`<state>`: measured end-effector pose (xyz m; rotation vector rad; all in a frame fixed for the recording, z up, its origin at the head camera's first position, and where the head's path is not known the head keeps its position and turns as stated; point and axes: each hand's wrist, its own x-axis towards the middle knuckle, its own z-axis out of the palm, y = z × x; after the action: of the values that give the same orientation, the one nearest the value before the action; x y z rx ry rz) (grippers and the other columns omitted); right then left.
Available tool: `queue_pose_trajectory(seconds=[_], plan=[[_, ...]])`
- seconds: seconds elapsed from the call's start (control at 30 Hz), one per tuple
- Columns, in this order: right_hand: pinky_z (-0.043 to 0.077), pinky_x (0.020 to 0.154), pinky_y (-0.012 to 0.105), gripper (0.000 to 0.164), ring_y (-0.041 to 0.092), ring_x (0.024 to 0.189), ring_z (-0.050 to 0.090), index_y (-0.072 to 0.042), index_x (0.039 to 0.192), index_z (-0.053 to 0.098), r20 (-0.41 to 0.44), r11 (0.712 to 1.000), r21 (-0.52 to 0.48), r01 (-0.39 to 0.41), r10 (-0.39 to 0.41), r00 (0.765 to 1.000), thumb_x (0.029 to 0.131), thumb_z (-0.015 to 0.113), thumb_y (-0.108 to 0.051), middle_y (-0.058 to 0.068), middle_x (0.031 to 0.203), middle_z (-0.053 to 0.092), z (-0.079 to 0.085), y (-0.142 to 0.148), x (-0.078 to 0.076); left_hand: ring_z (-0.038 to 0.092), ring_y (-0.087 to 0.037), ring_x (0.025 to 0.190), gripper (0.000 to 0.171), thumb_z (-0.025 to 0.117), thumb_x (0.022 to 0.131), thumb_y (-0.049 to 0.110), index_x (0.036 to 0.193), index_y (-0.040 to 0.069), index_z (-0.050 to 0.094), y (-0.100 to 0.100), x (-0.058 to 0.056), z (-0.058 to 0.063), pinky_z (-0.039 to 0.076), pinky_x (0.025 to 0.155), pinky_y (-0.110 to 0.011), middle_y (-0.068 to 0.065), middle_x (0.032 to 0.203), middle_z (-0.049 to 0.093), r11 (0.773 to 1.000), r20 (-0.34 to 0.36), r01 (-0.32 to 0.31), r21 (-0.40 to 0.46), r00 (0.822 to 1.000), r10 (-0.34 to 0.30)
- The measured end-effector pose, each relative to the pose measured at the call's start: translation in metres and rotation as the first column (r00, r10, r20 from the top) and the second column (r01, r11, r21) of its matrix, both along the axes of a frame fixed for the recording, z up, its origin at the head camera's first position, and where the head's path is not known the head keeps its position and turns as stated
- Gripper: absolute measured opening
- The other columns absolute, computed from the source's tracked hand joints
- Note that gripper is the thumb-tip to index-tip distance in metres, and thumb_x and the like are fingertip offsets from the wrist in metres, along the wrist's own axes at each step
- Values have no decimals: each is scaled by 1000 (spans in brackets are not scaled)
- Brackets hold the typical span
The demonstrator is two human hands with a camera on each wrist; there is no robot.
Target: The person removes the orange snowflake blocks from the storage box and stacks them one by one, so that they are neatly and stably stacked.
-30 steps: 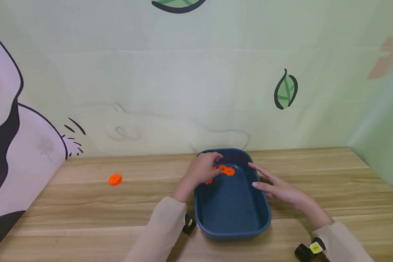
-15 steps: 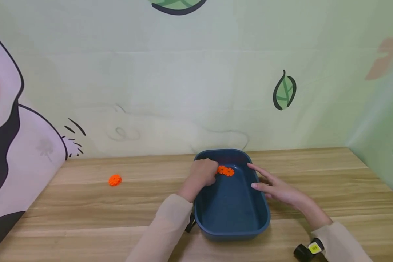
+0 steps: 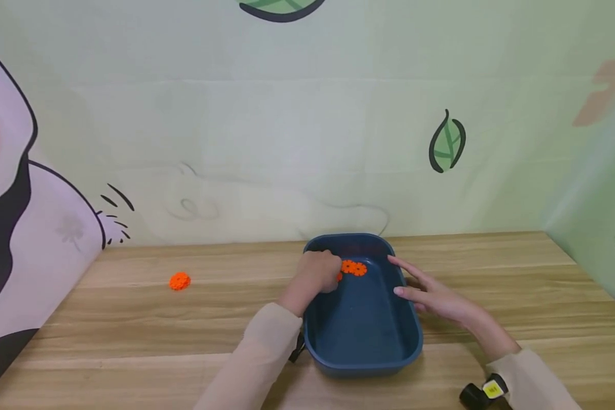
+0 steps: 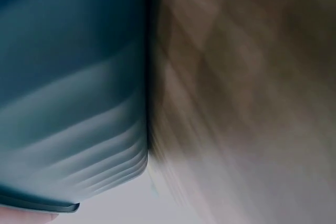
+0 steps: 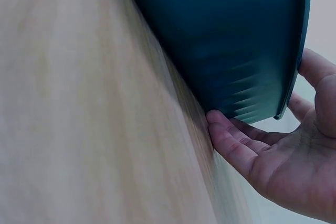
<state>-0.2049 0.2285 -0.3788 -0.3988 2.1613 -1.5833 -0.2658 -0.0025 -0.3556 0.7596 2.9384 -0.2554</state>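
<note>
A deep blue plastic bin (image 3: 364, 319) stands on the table with orange flower-shaped discs (image 3: 357, 269) at its far end. My left hand (image 3: 315, 272) reaches over the bin's left rim, knuckles up and fingers pointing down inside. Part of one orange disc (image 3: 340, 277) shows right beside these fingers. The fingertips are hidden behind the hand, so I cannot tell whether they hold a disc. On the right, my right hand (image 3: 435, 293) rests against the bin, index finger and thumb at the rim. In the right wrist view its other fingers (image 5: 236, 150) lie along the outer wall.
Another orange disc cluster (image 3: 180, 281) lies on the wooden table (image 3: 133, 330) left of the bin. Behind the table rises a pale green printed backdrop (image 3: 287, 142). In the left wrist view the bin's ribbed outer wall (image 4: 79, 103) stands close to the camera.
My left hand has turned knuckles up and dipped lower into the bin, covering the leftmost discs; over the last half second it barely shifts. The right hand stays at the rim.
</note>
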Motion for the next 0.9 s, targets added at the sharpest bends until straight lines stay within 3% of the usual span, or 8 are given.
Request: queue_pose_trajectory(seconds=[0.13, 0.23, 0.3, 0.4, 0.47, 0.57, 0.7, 0.9], plan=[[45, 87, 42, 66, 46, 125, 30, -26, 147, 12, -7, 1000, 11, 4, -4, 1000, 93, 51, -28, 23, 149, 6, 1, 0, 1, 49, -15, 60, 18, 60, 85, 29, 75, 14, 59, 0, 1, 2, 38, 52, -27, 1, 67, 50, 1000, 20, -19, -6, 1000, 19], [45, 69, 28, 66, 32, 95, 51, -24, 147, 12, -19, 1000, 23, 1, -1, 1000, 93, 51, -27, 25, 146, 11, 3, 0, 2, 51, -15, 63, 24, 63, 83, 36, 86, 12, 59, 0, 0, 3, 41, 55, -27, 1, 72, 54, 1000, 21, -21, -7, 1000, 21], [38, 59, 23, 67, 21, 73, 46, -24, 147, 12, -23, 1000, 26, 0, 1, 1000, 93, 51, -27, 26, 144, 14, 4, 1, 2, 51, -14, 65, 30, 64, 82, 38, 95, 12, 58, 0, 0, 2, 42, 58, -27, 1, 76, 56, 1000, 16, -14, 2, 1000, 14], [33, 55, 22, 67, 18, 68, 41, -24, 147, 12, -28, 1000, 30, 1, 0, 1000, 93, 51, -27, 26, 143, 15, 4, 0, 2, 52, -15, 67, 33, 67, 79, 38, 98, 12, 57, -2, -1, 2, 43, 59, -28, 0, 79, 59, 999, 6, 1, 50, 1000, -2], [35, 57, 23, 67, 25, 83, 48, -24, 147, 12, -28, 999, 34, 5, -4, 1000, 93, 52, -28, 25, 145, 13, 4, 0, 2, 52, -14, 70, 33, 69, 78, 34, 100, 12, 60, -4, -1, 2, 44, 60, -27, 0, 83, 60, 991, -6, 14, 131, 1000, -13], [44, 69, 28, 67, 41, 111, 43, -25, 147, 12, -24, 999, 35, 1, 0, 1000, 93, 51, -29, 24, 148, 8, 4, -1, 1, 52, -14, 75, 31, 70, 76, 27, 102, 10, 65, -10, 0, 4, 44, 62, -25, -2, 90, 62, 945, 7, 36, 324, 999, -40], [44, 89, 44, 67, 48, 129, 20, -24, 147, 11, -21, 1000, 24, -12, 12, 1000, 93, 51, -29, 22, 150, 1, 4, -1, 2, 51, -15, 76, 32, 70, 77, 19, 105, 4, 66, -21, 3, 10, 45, 65, -23, -7, 94, 60, 838, 44, 54, 543, 995, -93], [40, 92, 51, 67, 49, 130, 18, -24, 147, 11, -10, 1000, 23, -10, 10, 1000, 93, 51, -29, 22, 150, 0, 3, -1, 2, 47, -12, 58, 36, 70, 77, 13, 111, 2, 63, -37, 13, 21, 40, 52, -20, -4, 79, 58, 771, 98, 29, 636, 988, -119]])
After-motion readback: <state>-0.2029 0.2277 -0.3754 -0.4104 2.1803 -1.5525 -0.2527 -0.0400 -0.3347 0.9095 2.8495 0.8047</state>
